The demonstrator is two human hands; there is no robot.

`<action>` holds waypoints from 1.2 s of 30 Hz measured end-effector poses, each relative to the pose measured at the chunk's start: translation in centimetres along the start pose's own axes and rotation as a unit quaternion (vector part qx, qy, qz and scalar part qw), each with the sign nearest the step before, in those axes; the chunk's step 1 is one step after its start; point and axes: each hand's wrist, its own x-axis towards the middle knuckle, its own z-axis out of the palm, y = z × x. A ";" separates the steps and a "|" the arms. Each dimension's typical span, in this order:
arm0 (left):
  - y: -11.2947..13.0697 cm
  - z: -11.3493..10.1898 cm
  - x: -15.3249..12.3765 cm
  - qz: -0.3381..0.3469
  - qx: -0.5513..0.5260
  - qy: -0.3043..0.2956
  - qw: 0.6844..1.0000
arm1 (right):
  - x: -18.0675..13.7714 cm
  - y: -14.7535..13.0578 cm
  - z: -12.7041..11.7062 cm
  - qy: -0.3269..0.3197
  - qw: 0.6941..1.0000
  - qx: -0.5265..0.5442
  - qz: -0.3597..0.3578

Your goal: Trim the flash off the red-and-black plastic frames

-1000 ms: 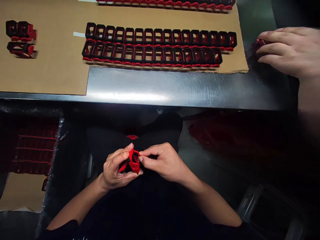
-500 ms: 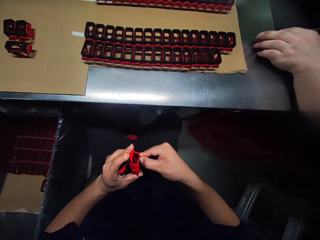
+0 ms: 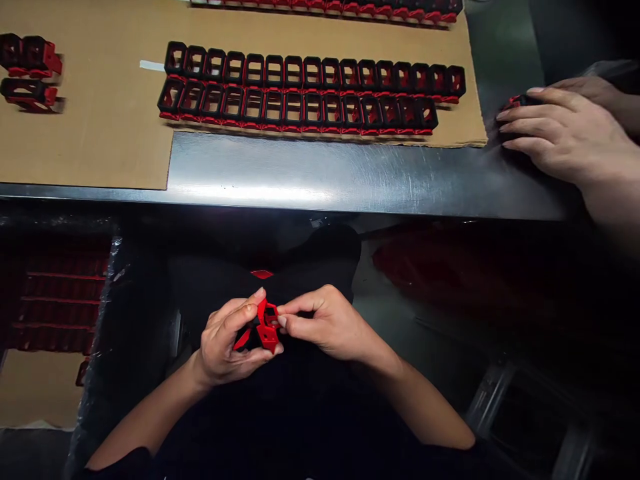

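Above my lap, my left hand [image 3: 227,337] grips a small red and black plastic frame [image 3: 269,333], thumb on its upper edge and fingers beneath. My right hand [image 3: 325,323] pinches the frame's right edge between thumb and forefinger. Whether a smaller piece sits in that pinch is hidden. Another red piece [image 3: 261,274] shows on the dark clothing just beyond my hands. On the bench, two rows of similar black and red frames [image 3: 293,110] stand side by side on a cardboard sheet [image 3: 110,147].
A co-worker's hands [image 3: 560,130] rest at the bench's right end around a dark red and black part. Several frames [image 3: 30,93] stand at the far left. The metal bench edge [image 3: 300,180] runs across. Below left, a plastic-lined box [image 3: 113,267] holds rows of red parts.
My hands keep nearly the same hold; the frame has turned slightly. At right, the co-worker's second hand and a red and black part have come into view. The whole view has shifted slightly.
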 end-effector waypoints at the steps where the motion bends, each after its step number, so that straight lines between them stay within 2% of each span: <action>1: 0.0 0.0 0.0 0.000 0.002 -0.002 1.000 | 0.0 0.0 0.0 -0.006 1.000 0.000 0.000; 3: 0.0 0.0 0.0 0.004 0.008 -0.004 1.000 | 0.1 -0.1 0.1 -0.010 1.000 0.010 0.002; 8: -0.1 0.0 0.0 0.022 0.021 -0.008 1.000 | 0.0 -0.1 0.6 0.036 0.999 -0.004 0.005; 16: 0.0 0.1 0.4 0.020 0.016 -0.004 1.000 | -0.3 0.6 0.2 0.018 0.998 0.061 -0.023; 21: -0.1 0.3 0.1 0.034 0.006 -0.007 0.999 | -0.2 0.1 0.7 0.069 0.997 0.014 -0.002; 24: 0.0 0.3 0.2 0.033 0.002 -0.002 0.999 | -0.3 0.3 0.5 0.048 0.999 -0.001 -0.011; 27: 0.1 0.2 0.4 0.029 -0.001 0.003 1.000 | -0.4 0.7 0.1 0.041 0.999 0.030 -0.017; 36: -0.3 0.3 0.5 0.046 -0.005 0.003 0.999 | 0.0 0.3 0.7 0.076 0.995 0.057 -0.004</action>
